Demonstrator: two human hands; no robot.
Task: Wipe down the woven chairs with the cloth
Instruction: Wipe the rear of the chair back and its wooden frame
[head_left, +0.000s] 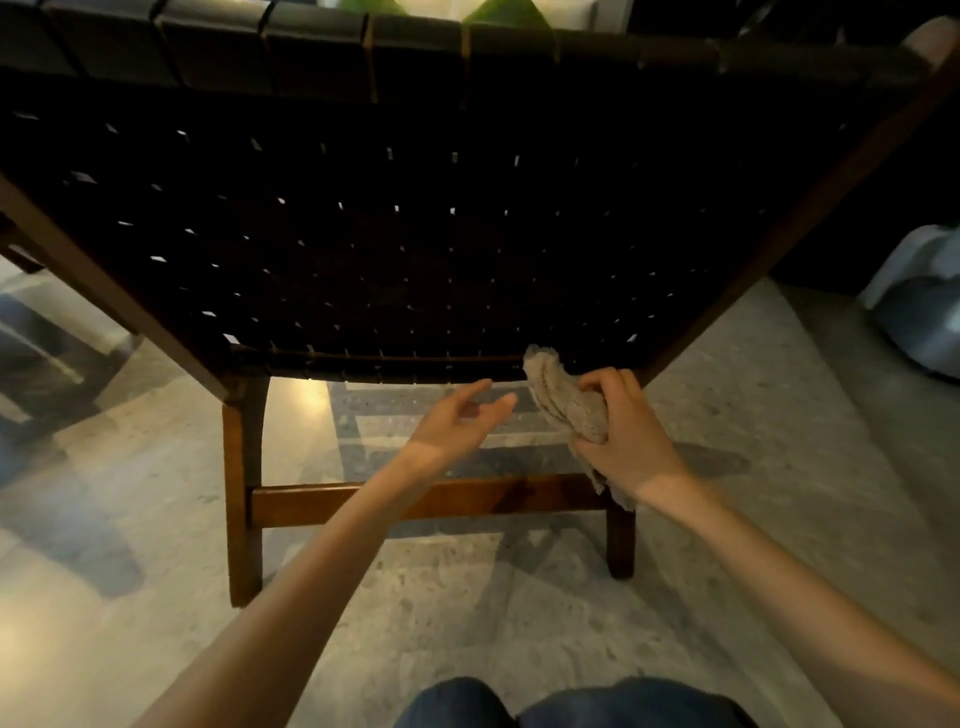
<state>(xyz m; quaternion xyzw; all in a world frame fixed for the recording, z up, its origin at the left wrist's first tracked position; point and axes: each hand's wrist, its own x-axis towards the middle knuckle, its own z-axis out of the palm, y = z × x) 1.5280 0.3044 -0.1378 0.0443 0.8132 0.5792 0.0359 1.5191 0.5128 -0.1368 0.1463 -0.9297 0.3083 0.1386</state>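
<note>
Fingers (605, 383) of the right hand (631, 436) curled round the cloth (563, 400), clamped on its middle. Cloth bunched, grey-beige; upper end touches the bottom edge of the woven chair (415, 234) panel near its right corner, lower end hangs past the wrist in front of the wooden crossbar (441, 499).

Left hand (452, 426) holds nothing: fingers straight and slightly apart, palm turned toward the cloth, fingertips just beside it, a narrow gap showing, below the panel's bottom edge.

Chair: black straps woven in a grid, small light gaps between them, brown wooden frame; two legs (241, 493) stand on the floor (519, 597), joined by the crossbar.

Floor: pale speckled stone with darker bands under the chair.

Periphery: knees in blue denim (571, 701) at the near edge; pale bundle (919, 301) on the floor at far right, blurred, kind not clear.
</note>
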